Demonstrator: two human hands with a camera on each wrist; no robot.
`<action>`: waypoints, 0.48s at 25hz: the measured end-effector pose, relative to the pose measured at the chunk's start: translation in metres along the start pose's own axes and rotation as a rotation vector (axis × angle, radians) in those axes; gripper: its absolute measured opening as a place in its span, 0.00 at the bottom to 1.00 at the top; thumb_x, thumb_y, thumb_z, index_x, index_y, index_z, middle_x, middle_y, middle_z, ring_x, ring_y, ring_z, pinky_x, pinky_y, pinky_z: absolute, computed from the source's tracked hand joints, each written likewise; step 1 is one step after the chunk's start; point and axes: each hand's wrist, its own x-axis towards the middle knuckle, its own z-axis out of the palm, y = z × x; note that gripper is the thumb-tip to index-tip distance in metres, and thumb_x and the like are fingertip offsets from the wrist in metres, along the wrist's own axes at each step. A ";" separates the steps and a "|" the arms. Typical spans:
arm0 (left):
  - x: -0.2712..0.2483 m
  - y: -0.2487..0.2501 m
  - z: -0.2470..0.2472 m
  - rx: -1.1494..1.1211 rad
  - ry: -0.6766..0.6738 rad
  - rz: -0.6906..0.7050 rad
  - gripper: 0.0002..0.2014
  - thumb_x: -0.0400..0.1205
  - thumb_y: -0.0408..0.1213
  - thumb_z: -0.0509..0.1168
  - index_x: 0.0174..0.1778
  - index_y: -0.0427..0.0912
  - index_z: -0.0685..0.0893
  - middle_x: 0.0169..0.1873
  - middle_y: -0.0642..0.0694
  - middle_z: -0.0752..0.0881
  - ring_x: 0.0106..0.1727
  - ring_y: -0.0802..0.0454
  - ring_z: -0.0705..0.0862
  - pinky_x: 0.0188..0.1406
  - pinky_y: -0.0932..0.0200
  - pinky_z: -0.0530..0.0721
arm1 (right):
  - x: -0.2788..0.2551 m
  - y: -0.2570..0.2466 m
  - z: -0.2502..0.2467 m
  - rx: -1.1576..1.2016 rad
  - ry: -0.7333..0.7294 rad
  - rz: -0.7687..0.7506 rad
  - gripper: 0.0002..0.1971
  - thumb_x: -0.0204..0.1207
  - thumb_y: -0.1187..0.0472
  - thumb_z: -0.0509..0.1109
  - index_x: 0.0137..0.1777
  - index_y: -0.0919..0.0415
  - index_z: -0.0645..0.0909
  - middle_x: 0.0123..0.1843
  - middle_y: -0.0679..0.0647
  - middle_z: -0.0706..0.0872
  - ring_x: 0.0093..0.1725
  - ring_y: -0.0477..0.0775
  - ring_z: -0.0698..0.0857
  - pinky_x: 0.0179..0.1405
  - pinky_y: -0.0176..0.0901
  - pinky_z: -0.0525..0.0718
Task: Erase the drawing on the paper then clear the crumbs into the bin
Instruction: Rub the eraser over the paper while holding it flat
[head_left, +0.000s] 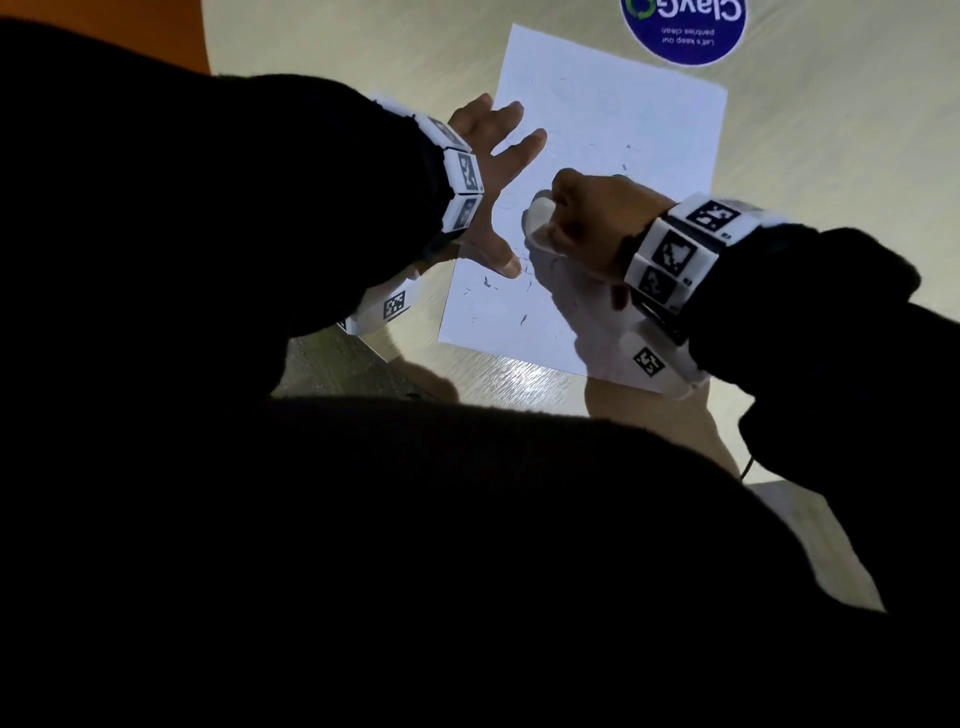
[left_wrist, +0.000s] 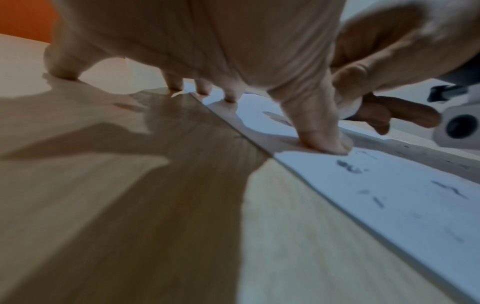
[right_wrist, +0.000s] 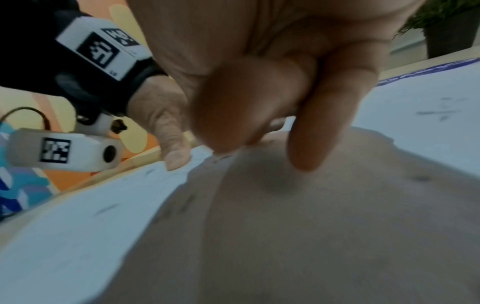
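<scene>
- The left hand (head_left: 488, 171), fingers spread flat, pinned the paper (head_left: 613, 156) to the bench (head_left: 831, 156) against sliding.
- The right hand (head_left: 587, 218), fingers clamped on a white eraser (head_left: 537, 215), rubbed mid-sheet.
- Dark crumbs (head_left: 488, 283) lay near.

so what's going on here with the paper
A person is rubbing out a drawing on a sheet of paper on a wooden table. The left hand is spread flat, fingertips pressing the paper's left edge to steady it. The right hand grips a white eraser against the sheet. Dark crumbs lie scattered over the paper, not yet cleared. No bin is in view.
</scene>
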 end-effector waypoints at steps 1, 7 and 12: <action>0.000 0.000 0.000 0.002 -0.005 -0.003 0.72 0.44 0.90 0.49 0.83 0.57 0.36 0.84 0.48 0.39 0.84 0.41 0.37 0.79 0.31 0.46 | 0.001 0.000 -0.002 -0.010 -0.008 -0.003 0.18 0.81 0.51 0.61 0.64 0.62 0.72 0.51 0.56 0.79 0.52 0.60 0.79 0.43 0.45 0.67; 0.000 -0.002 0.005 -0.010 0.045 0.023 0.71 0.45 0.91 0.46 0.83 0.58 0.38 0.85 0.48 0.41 0.84 0.41 0.39 0.79 0.30 0.47 | 0.015 0.006 -0.011 0.042 0.037 0.077 0.17 0.80 0.50 0.62 0.63 0.60 0.72 0.50 0.56 0.78 0.47 0.57 0.76 0.42 0.45 0.68; -0.002 -0.001 0.006 -0.010 0.063 0.036 0.70 0.46 0.92 0.44 0.83 0.59 0.38 0.85 0.48 0.42 0.84 0.41 0.39 0.79 0.30 0.46 | 0.016 0.007 -0.016 0.075 0.048 0.096 0.20 0.79 0.48 0.64 0.65 0.59 0.73 0.54 0.58 0.80 0.47 0.58 0.77 0.44 0.46 0.69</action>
